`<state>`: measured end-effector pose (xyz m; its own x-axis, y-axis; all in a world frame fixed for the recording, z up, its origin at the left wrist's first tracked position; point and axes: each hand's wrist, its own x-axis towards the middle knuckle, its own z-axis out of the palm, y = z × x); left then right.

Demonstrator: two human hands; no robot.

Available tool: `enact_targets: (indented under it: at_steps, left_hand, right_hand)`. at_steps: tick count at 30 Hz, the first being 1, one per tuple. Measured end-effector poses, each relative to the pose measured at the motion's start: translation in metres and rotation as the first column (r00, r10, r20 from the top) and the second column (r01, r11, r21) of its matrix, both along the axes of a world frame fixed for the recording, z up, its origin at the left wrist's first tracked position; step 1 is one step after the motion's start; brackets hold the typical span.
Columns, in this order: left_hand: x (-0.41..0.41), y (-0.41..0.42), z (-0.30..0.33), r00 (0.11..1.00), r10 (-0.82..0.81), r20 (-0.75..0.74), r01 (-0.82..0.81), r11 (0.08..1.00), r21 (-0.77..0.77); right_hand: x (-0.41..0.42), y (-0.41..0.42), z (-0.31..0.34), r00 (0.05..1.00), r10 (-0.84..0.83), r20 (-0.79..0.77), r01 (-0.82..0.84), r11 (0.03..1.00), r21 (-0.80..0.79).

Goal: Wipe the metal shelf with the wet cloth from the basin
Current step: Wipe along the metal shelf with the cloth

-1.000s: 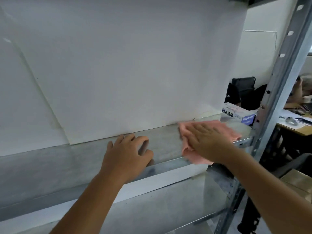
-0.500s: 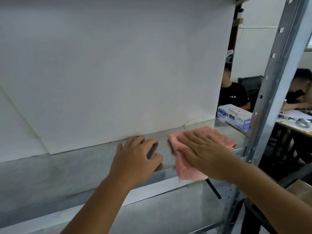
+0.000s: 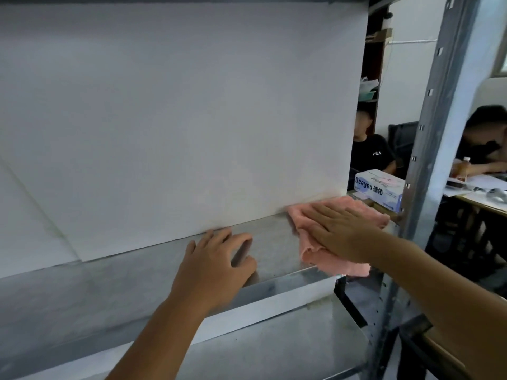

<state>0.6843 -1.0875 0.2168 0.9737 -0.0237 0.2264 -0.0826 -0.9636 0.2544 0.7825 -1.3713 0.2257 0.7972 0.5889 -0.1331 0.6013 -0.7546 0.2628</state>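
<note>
one pink, nubbly cloth (image 3: 326,253) lies crumpled at the right end of the dull grey metal shelf (image 3: 115,292), one corner drooping over the front lip. the right hand (image 3: 340,229) presses it flat-palmed, fingers unclenched. the left hand (image 3: 214,267) rests spread on bare metal, grasping nothing.

A large white board (image 3: 175,119) fills the view from nine to twelve o'clock, while at three o'clock, past a grey slotted upright post (image 3: 436,127), two seated people work at a paper-strewn wooden desk (image 3: 482,198) beside a pale wall (image 3: 408,64) and a blue-and-white box (image 3: 380,189).
</note>
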Motion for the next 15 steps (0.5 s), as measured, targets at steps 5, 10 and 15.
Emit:
enact_targets:
  at_steps: [5, 10, 15]
  left_hand:
    - [-0.003, 0.0, 0.0, 1.0, 0.0, 0.005, 0.0, 1.0, -0.011]
    - [-0.003, -0.002, 0.003, 1.0, -0.005, 0.0, 0.005, 1.0, -0.003]
    - [-0.004, -0.003, 0.002, 1.0, -0.008, 0.003, 0.008, 1.0, -0.016]
  right_hand:
    - [-0.029, -0.028, -0.017, 0.993, 0.057, 0.103, -0.054, 0.998, -0.035]
    - [-0.003, -0.02, 0.009, 1.0, -0.028, 0.002, 0.028, 0.998, 0.047]
    - [-0.01, -0.036, -0.015, 0.998, -0.003, 0.065, 0.006, 0.999, -0.042]
